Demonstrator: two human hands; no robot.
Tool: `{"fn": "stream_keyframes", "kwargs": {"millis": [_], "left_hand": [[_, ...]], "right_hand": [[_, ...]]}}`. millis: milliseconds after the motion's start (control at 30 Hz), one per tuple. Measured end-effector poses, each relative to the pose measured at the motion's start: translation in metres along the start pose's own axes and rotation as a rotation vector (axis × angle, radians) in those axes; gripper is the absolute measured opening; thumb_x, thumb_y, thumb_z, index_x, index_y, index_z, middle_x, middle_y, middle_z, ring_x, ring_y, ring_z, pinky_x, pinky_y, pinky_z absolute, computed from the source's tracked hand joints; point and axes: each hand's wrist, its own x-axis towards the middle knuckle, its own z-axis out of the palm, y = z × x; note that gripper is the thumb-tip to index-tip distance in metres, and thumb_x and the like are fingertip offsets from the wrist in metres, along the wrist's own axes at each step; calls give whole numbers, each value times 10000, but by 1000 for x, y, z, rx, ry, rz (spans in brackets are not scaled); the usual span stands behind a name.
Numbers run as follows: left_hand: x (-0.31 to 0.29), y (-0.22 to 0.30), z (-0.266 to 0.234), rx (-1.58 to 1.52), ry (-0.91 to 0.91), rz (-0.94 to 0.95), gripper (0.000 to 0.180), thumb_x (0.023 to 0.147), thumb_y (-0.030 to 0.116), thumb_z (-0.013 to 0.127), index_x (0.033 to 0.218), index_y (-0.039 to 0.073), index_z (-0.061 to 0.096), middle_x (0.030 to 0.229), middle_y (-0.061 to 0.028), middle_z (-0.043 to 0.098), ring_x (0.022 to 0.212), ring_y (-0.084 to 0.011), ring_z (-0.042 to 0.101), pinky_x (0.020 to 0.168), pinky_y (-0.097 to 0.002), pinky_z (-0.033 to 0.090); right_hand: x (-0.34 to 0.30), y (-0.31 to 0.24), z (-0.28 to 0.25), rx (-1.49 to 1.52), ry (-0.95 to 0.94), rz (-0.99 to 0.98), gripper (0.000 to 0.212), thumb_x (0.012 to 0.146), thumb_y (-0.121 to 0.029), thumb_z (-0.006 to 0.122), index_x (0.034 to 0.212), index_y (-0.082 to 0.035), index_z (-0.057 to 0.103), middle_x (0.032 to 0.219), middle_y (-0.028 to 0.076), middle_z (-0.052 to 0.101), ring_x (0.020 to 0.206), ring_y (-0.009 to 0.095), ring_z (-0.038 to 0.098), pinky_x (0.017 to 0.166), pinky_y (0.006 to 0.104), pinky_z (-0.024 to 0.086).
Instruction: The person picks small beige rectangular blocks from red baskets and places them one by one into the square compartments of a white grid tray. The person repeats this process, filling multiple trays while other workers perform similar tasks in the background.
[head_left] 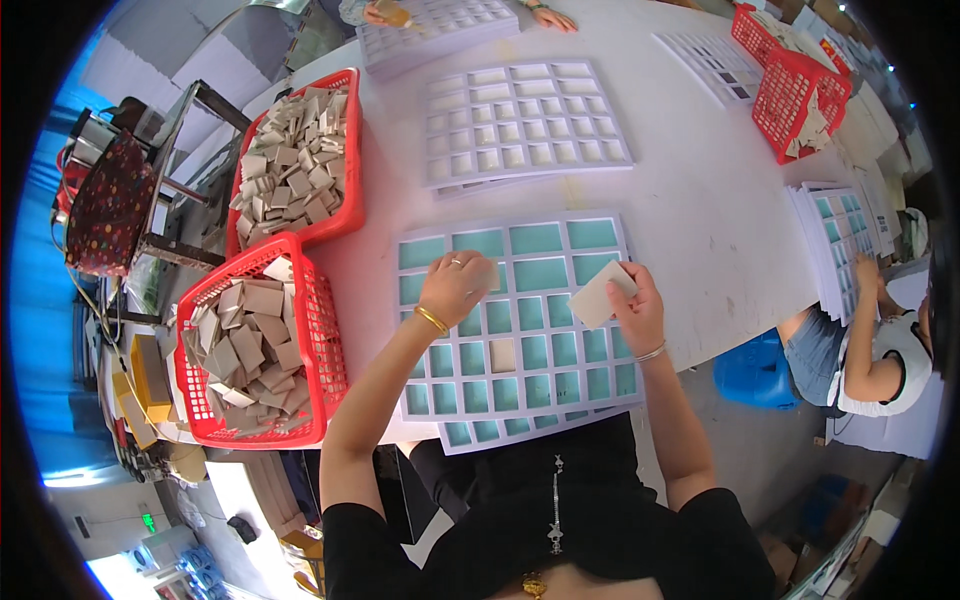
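In front of me lies a white compartment tray (507,240) with teal-bottomed cells in several sizes. One cell near its middle holds a beige card piece (502,356). Over the tray's left half, my left hand (452,290) is closed with its fingertips on a small pale card piece (492,276), partly hidden and blurred. My right hand (640,312), above the tray's right edge, pinches a larger beige card (598,296) between thumb and fingers, tilted. Under this tray, a second teal-celled tray (485,443) sticks out toward me.
Two red baskets (325,350) of loose beige pieces (262,340) stand at the left. Beyond my tray lie white trays (530,88). Far right are red baskets (800,105). One person's hand (552,18) shows at the far edge; another person (880,350) handles stacked trays (830,235) at right.
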Motion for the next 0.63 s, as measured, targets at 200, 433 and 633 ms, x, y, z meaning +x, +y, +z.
{"fn": "stream_keyframes", "kwargs": {"millis": [200, 433, 633], "left_hand": [[8, -4, 24, -66, -145, -72, 418, 739, 181, 737, 1131, 166, 590, 1263, -50, 542, 1189, -305, 484, 1026, -440, 345], [-15, 7, 15, 134, -56, 10, 493, 816, 269, 684, 1282, 249, 526, 1399, -49, 430, 1314, -277, 365, 1105, -467, 268], [-27, 6, 15, 253, -246, 51, 584, 844, 310, 643, 1384, 302, 421, 1474, -51, 359, 1354, -254, 329, 1128, -475, 234]], "right_hand": [[4, 1, 0, -8, -6, 5, 290, 918, -138, 582, 1167, -9, 505, 954, 42, 599, 728, 56, 566, 565, 203, 465], [30, 6, 20, -27, -3, -68, 286, 943, -139, 533, 1197, -12, 493, 966, 60, 597, 781, 70, 564, 596, 205, 457], [69, 30, 48, -196, -72, -203, 480, 930, -151, 561, 1363, -94, 360, 1077, 40, 579, 891, 96, 551, 794, 268, 491]]}}
